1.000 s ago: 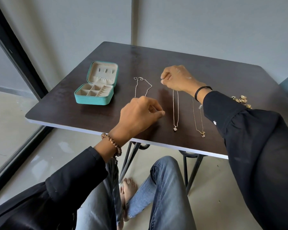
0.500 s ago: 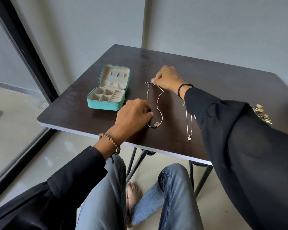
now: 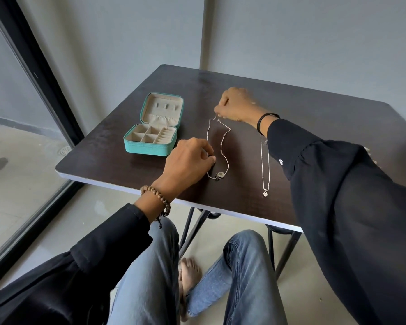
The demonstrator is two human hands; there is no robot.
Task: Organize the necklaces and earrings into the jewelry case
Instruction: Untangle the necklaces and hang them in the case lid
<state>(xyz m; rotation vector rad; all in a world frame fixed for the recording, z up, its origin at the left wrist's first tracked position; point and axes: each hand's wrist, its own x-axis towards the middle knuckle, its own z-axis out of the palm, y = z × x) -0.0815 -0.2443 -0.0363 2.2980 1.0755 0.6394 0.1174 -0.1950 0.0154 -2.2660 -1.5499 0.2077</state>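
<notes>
The right hand (image 3: 237,105) pinches the far end of the necklace (image 3: 224,141) lying mid-frame on the table (image 3: 314,118), and the left hand (image 3: 189,160) pinches its chain near the pendant. Lifted slack, the loop could twist and knot before reaching the open jewelry case (image 3: 150,148) at centre left.

right hand (image 3: 238,105): from top of thin necklace (image 3: 265,194) to top of beaded necklace (image 3: 219,175), pinching | left hand (image 3: 188,160): lowered, fingers curled on its chain

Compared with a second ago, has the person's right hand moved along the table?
Yes. The right hand has shifted left, toward the teal jewelry case, from the thin pendant necklace to the top of the beaded necklace.
</notes>
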